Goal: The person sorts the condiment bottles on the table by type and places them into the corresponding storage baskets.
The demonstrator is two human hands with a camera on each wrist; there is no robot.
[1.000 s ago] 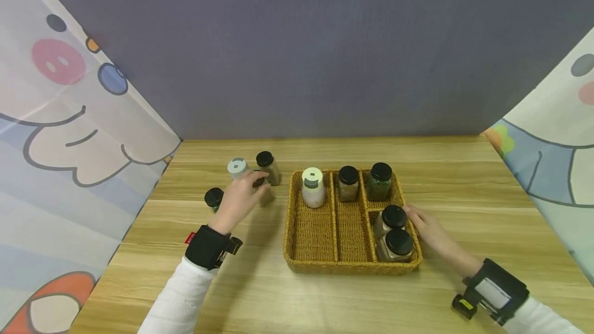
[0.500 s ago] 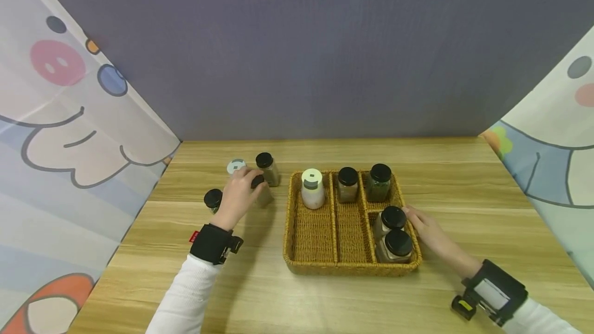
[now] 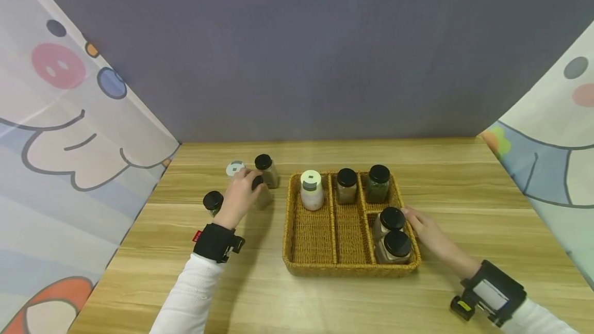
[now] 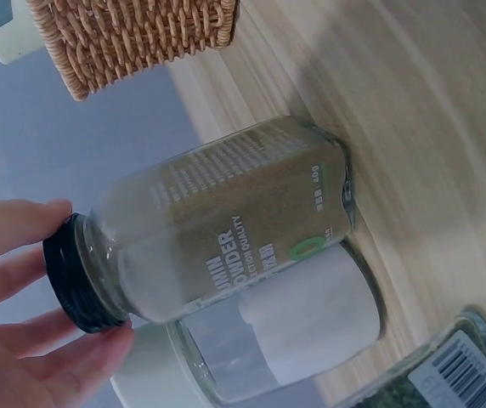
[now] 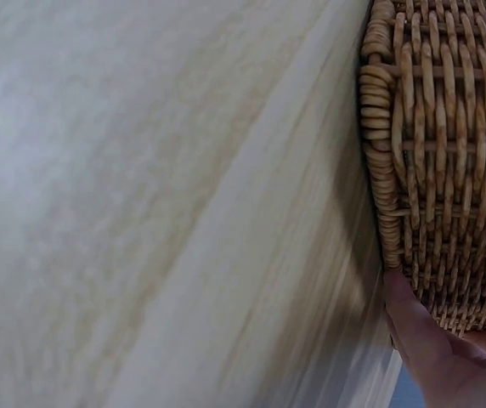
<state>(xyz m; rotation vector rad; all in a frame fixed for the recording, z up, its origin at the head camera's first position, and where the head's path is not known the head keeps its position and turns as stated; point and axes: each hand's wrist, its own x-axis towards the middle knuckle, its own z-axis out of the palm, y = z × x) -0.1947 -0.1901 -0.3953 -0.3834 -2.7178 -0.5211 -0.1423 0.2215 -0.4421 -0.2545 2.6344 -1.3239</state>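
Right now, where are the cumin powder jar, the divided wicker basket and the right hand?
Cumin powder jar (image 4: 226, 221): left wrist view, its labelled side.
Divided wicker basket (image 3: 311, 238): head view, bare floor of its leftmost compartment.
Right hand (image 3: 424, 227): head view, back of the hand.

A grey backdrop (image 3: 325, 50) stands behind the tabletop's (image 3: 343, 303) far edge. A cartoon sheet (image 3: 69, 164) with a pink oval (image 3: 59, 66) lines the left edge; another printed sheet (image 3: 543, 169), flower (image 3: 501, 138) near the far right corner, lines the right.

I hold a clear jar of brown powder (image 4: 247, 217) by its black lid (image 4: 75, 276), roughly upright, left of the brown woven basket (image 3: 348, 271), compartmented, whose right side I touch
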